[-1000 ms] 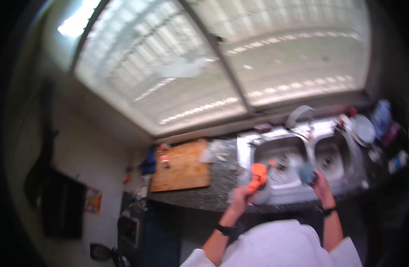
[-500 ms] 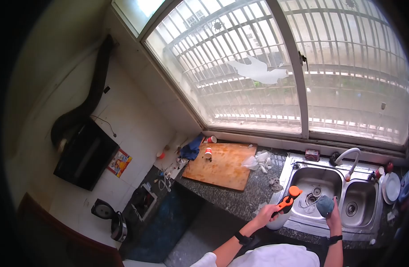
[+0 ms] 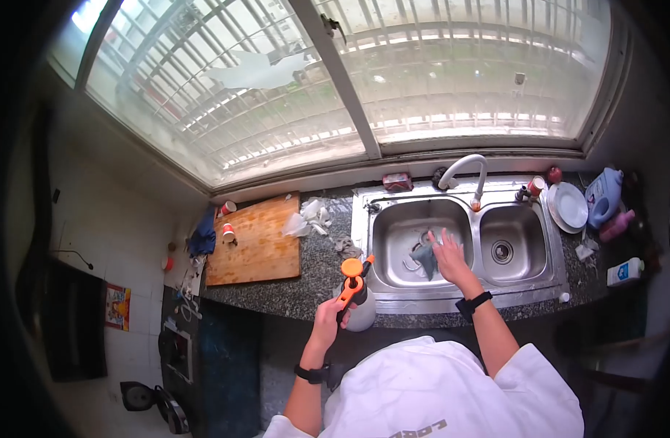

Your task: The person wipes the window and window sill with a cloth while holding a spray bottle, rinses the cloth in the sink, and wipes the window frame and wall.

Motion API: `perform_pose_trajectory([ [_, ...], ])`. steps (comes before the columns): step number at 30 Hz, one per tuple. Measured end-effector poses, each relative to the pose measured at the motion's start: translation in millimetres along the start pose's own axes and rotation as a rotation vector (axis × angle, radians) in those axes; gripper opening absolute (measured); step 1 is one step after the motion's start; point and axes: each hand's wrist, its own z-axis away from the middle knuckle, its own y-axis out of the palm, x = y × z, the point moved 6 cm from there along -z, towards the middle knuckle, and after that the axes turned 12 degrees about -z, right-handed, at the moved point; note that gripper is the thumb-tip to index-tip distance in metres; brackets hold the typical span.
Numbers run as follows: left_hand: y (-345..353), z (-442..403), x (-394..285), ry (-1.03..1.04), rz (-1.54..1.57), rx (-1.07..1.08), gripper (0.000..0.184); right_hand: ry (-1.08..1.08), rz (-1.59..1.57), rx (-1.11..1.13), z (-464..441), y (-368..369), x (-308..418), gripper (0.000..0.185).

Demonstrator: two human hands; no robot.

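My left hand (image 3: 326,321) is wrapped round the handle of a pump spray bottle (image 3: 361,315), which has an orange top and trigger and a whitish body. The bottle is held in front of the counter, left of the sink. Over the large left basin (image 3: 395,228), my right hand (image 3: 452,258) is open with its fingers spread. A grey-green cloth (image 3: 425,258) is just left of those fingers, hanging low over the basin or lying in it. Whether the fingertips touch the cloth, I cannot tell. A thin, light curved thing beside the drain is partly covered.
A white faucet (image 3: 468,172) arches over the sink, with a smaller basin (image 3: 533,269) to the right. White plates (image 3: 568,206) and a blue jug (image 3: 604,194) stand farther right. Leftward are a grey rag (image 3: 346,247), crumpled plastic (image 3: 310,217) and a wooden board (image 3: 266,252).
My view has swung right toward the sink. My right hand has opened and come away from the cloth, which is now lower in the basin. My left hand still grips the spray bottle.
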Motion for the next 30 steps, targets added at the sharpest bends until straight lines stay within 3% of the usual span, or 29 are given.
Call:
perform_pose_trajectory([
  [2, 1.3, -1.0, 0.3, -0.005, -0.046, -0.005, 0.037, 0.086, 0.369, 0.053, 5.2, -10.8, 15.3, 0.047],
  [3, 1.4, -1.3, 2.5, -0.016, -0.046, -0.002, 0.037, 0.023, 0.476, 0.008, 2.0, -5.7, -2.0, 0.047],
  [4, -0.1, -2.6, 3.3, -0.012, -0.05, -0.014, 0.038, 0.031, 0.476, 0.015, 1.5, -11.4, 2.1, 0.047],
  [6, -1.6, -7.8, 5.1, -0.004, -0.05, -0.026, 0.04, 0.262, 0.383, 0.245, -3.8, -21.7, 3.4, 0.043],
  [8, -3.7, -10.2, 8.4, -0.01, 0.005, 0.0, 0.042, 0.23, 0.232, 0.121, -10.1, -19.6, -26.7, 0.043],
  [10, -3.1, -13.9, 6.1, -0.016, -0.006, 0.014, 0.042, 0.099, -0.314, -0.007, -15.2, -21.7, -35.5, 0.049],
  [11, -1.5, -15.4, 5.4, -0.02, -0.017, 0.031, 0.043, 0.104, -0.311, -0.009, -12.6, -21.3, -34.4, 0.049],
  [13, -0.1, -17.0, 7.1, -0.011, -0.022, 0.044, 0.042, 0.464, -1.04, 0.007, -4.4, -8.1, -39.0, 0.058],
  [18, 17.2, -16.8, -10.8, 0.061, -0.007, 0.126, 0.042, 0.437, -1.341, -0.077, 10.7, -9.4, -48.6, 0.07],
  [21, 34.9, -18.2, -29.9, 0.107, 0.02, 0.24, 0.042, 0.582, -1.274, -0.11, 47.9, -44.4, -15.5, 0.076],
  [25, 56.8, -35.1, -25.4, 0.144, 0.206, 0.428, 0.039, 0.401, -1.323, -0.33, 88.7, -73.0, -29.4, 0.072],
  [30, 77.8, -56.0, -30.2, 0.161, 0.173, 0.492, 0.041, 0.354, -1.426, -0.443, 150.2, -117.5, -6.6, 0.065],
])
